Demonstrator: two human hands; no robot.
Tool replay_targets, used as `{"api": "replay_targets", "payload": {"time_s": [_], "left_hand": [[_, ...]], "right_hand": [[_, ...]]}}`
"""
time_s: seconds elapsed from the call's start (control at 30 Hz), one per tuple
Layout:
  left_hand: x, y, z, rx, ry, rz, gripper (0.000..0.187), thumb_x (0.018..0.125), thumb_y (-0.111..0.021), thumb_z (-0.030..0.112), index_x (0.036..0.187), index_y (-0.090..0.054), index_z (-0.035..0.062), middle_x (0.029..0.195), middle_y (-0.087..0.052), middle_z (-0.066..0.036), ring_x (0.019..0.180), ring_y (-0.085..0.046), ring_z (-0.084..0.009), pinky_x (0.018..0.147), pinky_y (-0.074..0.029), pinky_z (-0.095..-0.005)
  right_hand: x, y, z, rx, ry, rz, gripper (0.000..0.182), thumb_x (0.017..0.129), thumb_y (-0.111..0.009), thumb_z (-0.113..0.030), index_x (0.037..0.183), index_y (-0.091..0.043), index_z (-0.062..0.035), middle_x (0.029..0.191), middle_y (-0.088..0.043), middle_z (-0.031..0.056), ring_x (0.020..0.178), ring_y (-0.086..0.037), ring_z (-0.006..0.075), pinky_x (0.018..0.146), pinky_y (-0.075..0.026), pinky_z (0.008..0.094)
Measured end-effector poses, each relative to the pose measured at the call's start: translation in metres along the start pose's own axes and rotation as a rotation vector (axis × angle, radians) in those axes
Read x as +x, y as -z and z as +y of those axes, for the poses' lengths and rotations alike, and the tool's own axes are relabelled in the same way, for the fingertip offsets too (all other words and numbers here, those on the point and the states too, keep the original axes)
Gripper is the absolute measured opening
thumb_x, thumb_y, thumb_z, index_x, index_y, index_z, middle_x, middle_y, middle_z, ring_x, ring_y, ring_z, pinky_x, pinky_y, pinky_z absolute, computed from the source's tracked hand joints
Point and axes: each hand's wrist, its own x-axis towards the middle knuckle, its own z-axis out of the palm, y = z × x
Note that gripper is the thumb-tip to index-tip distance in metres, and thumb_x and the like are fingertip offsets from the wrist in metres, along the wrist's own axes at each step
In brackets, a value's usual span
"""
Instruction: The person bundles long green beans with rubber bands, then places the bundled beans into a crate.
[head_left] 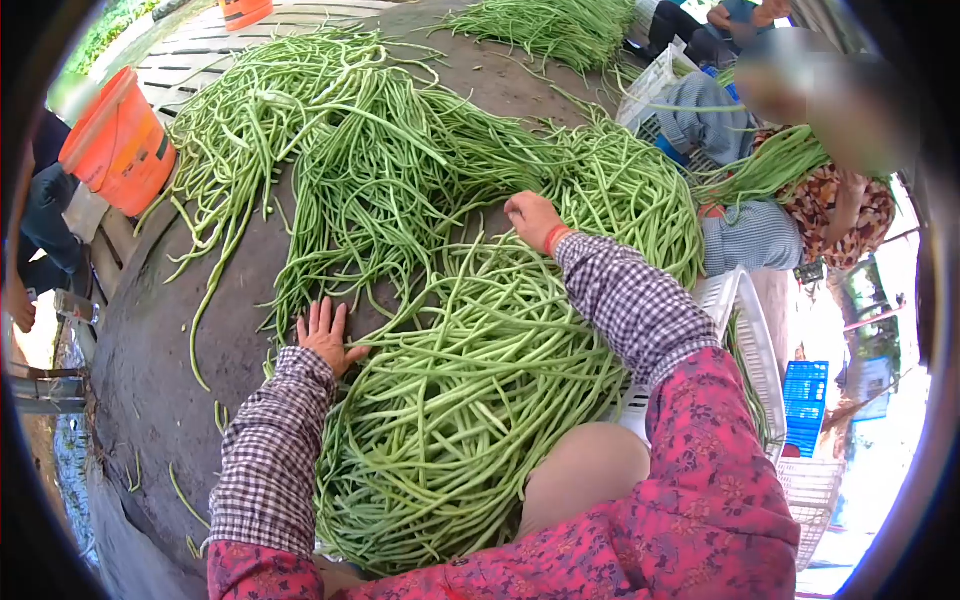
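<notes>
Long green beans point(460, 390) lie in a big loose heap in front of me, up against my knee. At the heap's left edge, my left hand point(328, 338) rests with fingers spread, touching the beans and the dark covered surface point(150, 350). My right hand point(533, 220) reaches to the far side, between this heap and another pile of long beans point(640, 190). Its fingers are curled in; whatever they grip is hidden. A tangled mound of long beans point(380, 150) spreads beyond both hands.
An orange bucket point(120, 145) stands at the left near a person's leg point(50, 210). A white crate point(745, 340) sits by my right arm, with blue crates point(805, 400) behind. Another person point(830, 210) holds long beans at the right. More beans point(550, 30) lie at the back.
</notes>
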Motion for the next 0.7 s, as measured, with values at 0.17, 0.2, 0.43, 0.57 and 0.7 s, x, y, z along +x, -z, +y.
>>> {"api": "replay_targets", "payload": {"time_s": [0.17, 0.2, 0.43, 0.57, 0.7], "left_hand": [[0.01, -0.028, -0.021, -0.017, -0.092, 0.102, 0.092, 0.08, -0.058, 0.057, 0.147, -0.012, 0.0127, 0.153, 0.004, -0.015, 0.14, 0.007, -0.0338, 0.11, -0.001, -0.0539], [0.011, -0.028, -0.025, -0.02, -0.118, 0.097, 0.092, 0.08, -0.058, 0.056, 0.147, -0.013, 0.013, 0.152, 0.003, -0.016, 0.14, 0.007, -0.0344, 0.11, -0.001, -0.054], [0.012, -0.033, -0.024, -0.018, -0.125, 0.133, 0.092, 0.078, -0.061, 0.053, 0.146, -0.014, 0.0116, 0.152, 0.001, -0.018, 0.14, 0.005, -0.0376, 0.108, -0.001, -0.057], [0.013, -0.034, -0.026, -0.03, -0.143, 0.128, 0.092, 0.078, -0.061, 0.054, 0.146, -0.014, 0.0117, 0.152, 0.002, -0.018, 0.14, 0.005, -0.0383, 0.108, -0.001, -0.0577], [0.01, -0.029, -0.025, -0.03, -0.138, 0.088, 0.092, 0.079, -0.059, 0.055, 0.147, -0.013, 0.0129, 0.152, 0.003, -0.018, 0.14, 0.006, -0.0382, 0.108, 0.0, -0.0578]], "right_hand": [[0.052, -0.034, 0.07, -0.087, -0.366, 0.127, 0.031, 0.079, -0.055, -0.006, 0.108, -0.048, -0.0002, 0.117, -0.045, 0.0231, 0.106, -0.049, 0.0381, 0.092, -0.041, 0.0397], [0.053, -0.039, 0.078, -0.115, -0.544, 0.05, 0.041, 0.081, -0.057, -0.01, 0.12, -0.044, -0.0021, 0.127, -0.042, 0.0219, 0.115, -0.045, 0.0365, 0.097, -0.039, 0.0392], [0.079, -0.021, 0.081, -0.287, -0.899, -0.367, 0.084, 0.074, -0.068, -0.051, 0.136, -0.037, -0.0046, 0.143, -0.03, 0.0177, 0.129, -0.033, 0.0324, 0.106, -0.028, 0.0452], [0.088, -0.028, 0.099, -0.39, -0.889, -0.48, 0.082, 0.073, -0.068, -0.05, 0.135, -0.039, -0.0037, 0.143, -0.029, 0.0186, 0.131, -0.026, 0.0338, 0.107, -0.025, 0.0439], [0.079, -0.024, 0.051, -0.461, -0.813, -0.483, 0.086, 0.068, -0.076, -0.048, 0.133, -0.04, -0.0059, 0.14, -0.036, 0.0192, 0.132, -0.028, 0.0366, 0.107, -0.016, 0.0569]]}}
